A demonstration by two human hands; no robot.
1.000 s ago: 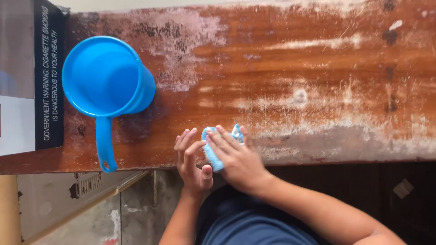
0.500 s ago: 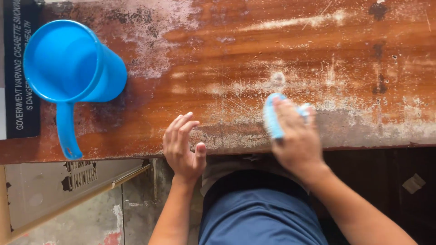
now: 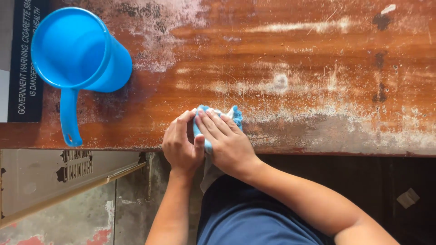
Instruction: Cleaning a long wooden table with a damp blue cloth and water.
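Note:
A small light-blue cloth [image 3: 235, 115] lies bunched on a worn reddish wooden board [image 3: 295, 68], close to its near edge. My right hand [image 3: 227, 140] presses down on the cloth with fingers spread over it. My left hand [image 3: 180, 144] sits beside it at the board's edge, fingers curled and touching the cloth's left side. Most of the cloth is hidden under my hands. White powdery smears cover the board around them.
A blue plastic dipper with a long handle [image 3: 75, 54] stands at the board's left end. A dark printed panel [image 3: 25, 63] lies at the far left. Below the edge are a grey concrete wall [image 3: 68, 195] and dark floor [image 3: 399, 199].
My right hand slid the cloth left along the board's near edge, back beside my left hand, which now touches it. The view has shifted slightly.

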